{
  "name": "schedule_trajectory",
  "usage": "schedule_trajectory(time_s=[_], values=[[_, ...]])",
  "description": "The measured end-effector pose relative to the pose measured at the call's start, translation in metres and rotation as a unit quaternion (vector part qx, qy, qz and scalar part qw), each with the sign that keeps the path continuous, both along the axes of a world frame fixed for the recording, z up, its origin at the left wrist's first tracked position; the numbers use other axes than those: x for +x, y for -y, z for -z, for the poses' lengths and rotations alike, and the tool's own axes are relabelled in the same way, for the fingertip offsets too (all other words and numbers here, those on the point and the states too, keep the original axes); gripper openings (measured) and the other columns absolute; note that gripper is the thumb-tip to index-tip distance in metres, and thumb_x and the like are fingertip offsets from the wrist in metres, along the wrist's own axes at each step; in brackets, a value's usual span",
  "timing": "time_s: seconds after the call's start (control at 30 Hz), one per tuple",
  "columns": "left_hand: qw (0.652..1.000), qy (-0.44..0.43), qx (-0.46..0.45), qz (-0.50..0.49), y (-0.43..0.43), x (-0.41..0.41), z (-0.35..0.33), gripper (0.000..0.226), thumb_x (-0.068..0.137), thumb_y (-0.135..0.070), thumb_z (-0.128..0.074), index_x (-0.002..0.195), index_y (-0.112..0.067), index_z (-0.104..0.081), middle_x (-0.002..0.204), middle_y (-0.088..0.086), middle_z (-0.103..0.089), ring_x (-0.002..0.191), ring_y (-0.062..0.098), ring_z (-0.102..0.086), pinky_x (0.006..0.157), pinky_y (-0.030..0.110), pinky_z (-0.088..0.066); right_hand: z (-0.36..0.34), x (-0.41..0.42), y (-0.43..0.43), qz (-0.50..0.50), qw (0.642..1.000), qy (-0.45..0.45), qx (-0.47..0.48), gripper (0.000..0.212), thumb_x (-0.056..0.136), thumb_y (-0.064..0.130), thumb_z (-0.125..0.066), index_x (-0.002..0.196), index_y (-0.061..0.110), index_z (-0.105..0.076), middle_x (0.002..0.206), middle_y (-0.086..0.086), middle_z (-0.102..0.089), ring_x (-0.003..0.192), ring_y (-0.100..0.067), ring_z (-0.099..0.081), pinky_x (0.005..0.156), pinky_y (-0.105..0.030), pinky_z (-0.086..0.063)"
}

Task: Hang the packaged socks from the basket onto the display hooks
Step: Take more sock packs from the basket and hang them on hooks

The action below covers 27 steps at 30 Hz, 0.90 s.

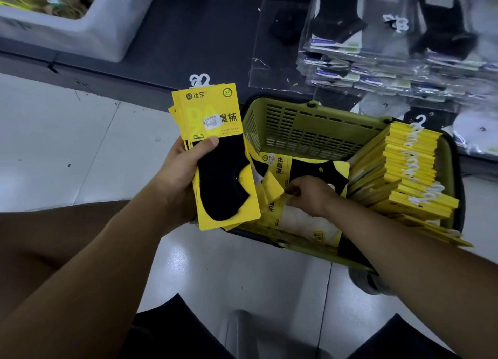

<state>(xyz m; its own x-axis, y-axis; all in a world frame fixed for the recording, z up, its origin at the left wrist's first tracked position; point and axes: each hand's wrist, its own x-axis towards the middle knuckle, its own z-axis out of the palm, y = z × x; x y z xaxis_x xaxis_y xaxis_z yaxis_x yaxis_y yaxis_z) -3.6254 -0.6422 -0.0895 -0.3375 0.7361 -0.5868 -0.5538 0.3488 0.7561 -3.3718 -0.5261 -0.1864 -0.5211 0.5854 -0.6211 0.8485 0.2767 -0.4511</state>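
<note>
A green plastic basket (310, 121) stands on the floor, holding yellow-carded sock packs. My left hand (183, 175) grips a stack of black sock packs (221, 154) upright, just left of the basket, thumb across the front card. My right hand (307, 194) reaches into the basket and pinches the edge of a loose yellow sock pack (277, 191) lying among others. A thick row of sock packs (409, 172) with white plastic hangers stands on edge along the basket's right side. No display hooks are in view.
Clear-bagged black and white socks (377, 49) are piled on a dark shelf base behind the basket. A white bin (89, 27) of beige goods sits at the far left. My knees are at the bottom, above a glossy white tile floor (67, 148).
</note>
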Motion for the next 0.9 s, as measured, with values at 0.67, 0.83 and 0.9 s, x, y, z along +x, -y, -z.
schedule_trajectory(time_s=[0.67, 0.83, 0.9], values=[[0.999, -0.031, -0.009, 0.011, -0.009, 0.011, -0.011, 0.047, 0.090, -0.029, -0.082, 0.135, -0.028, -0.066, 0.126, 0.006, -0.078, 0.116, 0.035, -0.075, 0.104, 0.058, -0.056, -0.151, 0.008, -0.073, 0.405, 0.848, -0.338, -0.046, 0.024, 0.087, 0.009, -0.061, 0.067, 0.020, -0.056, 0.067, -0.002, -0.061, 0.061, -0.018, -0.057, 0.059, -0.025, -0.041], [0.998, -0.055, 0.003, 0.030, -0.021, 0.034, -0.023, 0.050, 0.098, -0.024, -0.077, 0.143, -0.018, -0.058, 0.131, 0.009, -0.076, 0.119, 0.034, -0.074, 0.108, 0.057, -0.055, -0.183, -0.023, -0.046, 0.393, 0.808, -0.397, -0.189, 0.010, 0.087, 0.009, -0.062, 0.081, 0.013, -0.069, 0.084, -0.014, -0.071, 0.068, -0.025, -0.067, 0.060, -0.029, -0.054], [0.997, -0.058, 0.014, 0.044, -0.026, 0.042, -0.028, 0.046, 0.101, -0.030, -0.073, 0.143, -0.017, -0.060, 0.132, 0.010, -0.075, 0.121, 0.036, -0.073, 0.108, 0.059, -0.054, -0.184, -0.034, -0.033, 0.382, 0.815, -0.386, -0.203, 0.021, 0.087, 0.006, -0.064, 0.069, 0.015, -0.069, 0.079, -0.013, -0.071, 0.067, -0.026, -0.068, 0.061, -0.032, -0.055]])
